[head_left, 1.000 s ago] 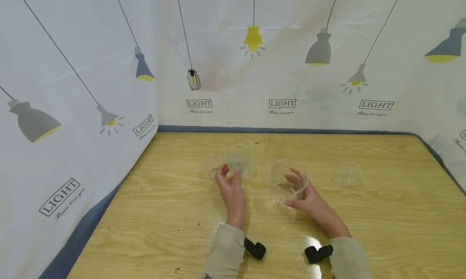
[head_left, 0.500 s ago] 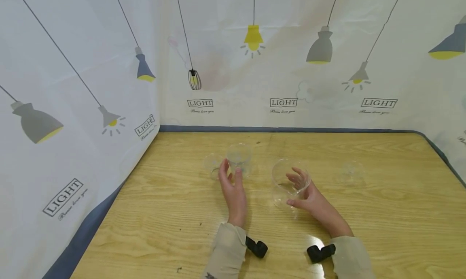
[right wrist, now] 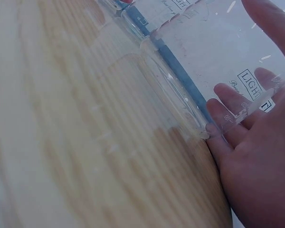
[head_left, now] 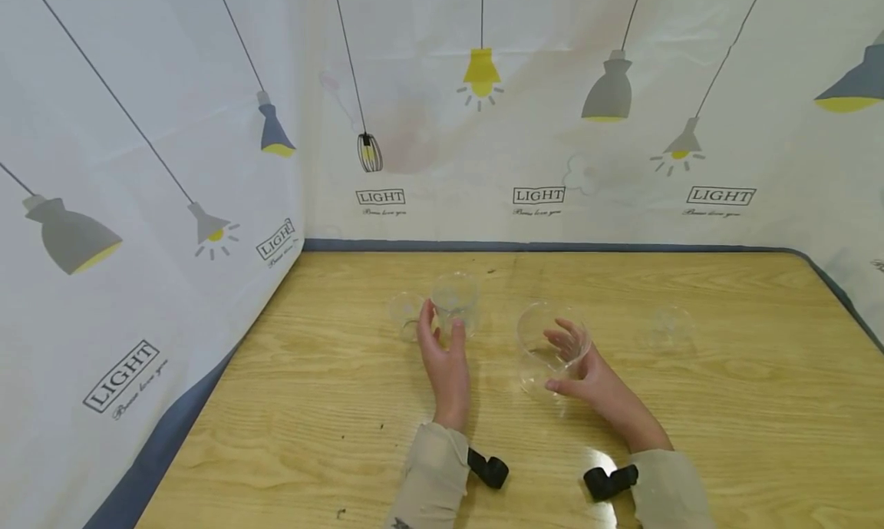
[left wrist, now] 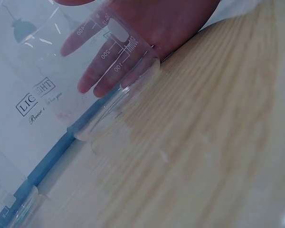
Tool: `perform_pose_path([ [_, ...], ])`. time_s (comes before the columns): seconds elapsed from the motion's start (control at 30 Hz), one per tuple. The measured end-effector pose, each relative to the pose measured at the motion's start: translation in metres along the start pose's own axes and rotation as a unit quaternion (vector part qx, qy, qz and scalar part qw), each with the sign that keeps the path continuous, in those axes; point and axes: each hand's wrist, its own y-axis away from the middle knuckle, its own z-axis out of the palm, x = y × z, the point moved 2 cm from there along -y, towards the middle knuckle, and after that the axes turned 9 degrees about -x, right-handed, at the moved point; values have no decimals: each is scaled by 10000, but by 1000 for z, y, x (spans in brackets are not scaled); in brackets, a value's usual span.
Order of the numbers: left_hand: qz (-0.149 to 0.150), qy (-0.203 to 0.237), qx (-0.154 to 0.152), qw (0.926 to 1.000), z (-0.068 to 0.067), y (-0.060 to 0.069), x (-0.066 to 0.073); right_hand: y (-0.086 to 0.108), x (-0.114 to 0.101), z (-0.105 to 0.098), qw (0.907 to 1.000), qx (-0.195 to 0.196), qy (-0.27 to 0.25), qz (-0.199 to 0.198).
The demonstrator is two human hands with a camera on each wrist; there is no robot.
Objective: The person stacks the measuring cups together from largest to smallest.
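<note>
Two half-open finger grips: right hand [head_left: 587, 378] curls round the graduated beaker [head_left: 536, 351], left hand [head_left: 445, 360] round the smaller beaker [head_left: 457, 294]. The latter stands left of and beyond the former.

The graduated beaker [left wrist: 104, 57] is clear with white markings; tabletop [head_left: 311, 391], yellow wood grain; backdrop [head_left: 442, 153], white with grey, blue, yellow lamps [head_left: 606, 91].

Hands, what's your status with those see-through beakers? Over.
Left hand grips farther transparent graduated cylindrical beaker. Right hand grips nearer transparent graduated cylindrical beaker. Small transparent round vessel close by left hand; possible snag.
</note>
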Motion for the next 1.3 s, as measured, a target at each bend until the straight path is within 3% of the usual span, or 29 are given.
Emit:
perform_pose_path([
  [0.63, -33, -134, -208, 9997, 4, -12, -4, -4, 3, -2, 9997, 69, 224, -115],
  [1.03, -93, -135, -80, 9998, 9, -19, -5, 0, 4, -3, 9999, 56, 129, -43],
  [1.3, -307, -11, -323, 9990, 10, -25, -9, 1, 5, -2, 9999, 46, 120, -61],
])
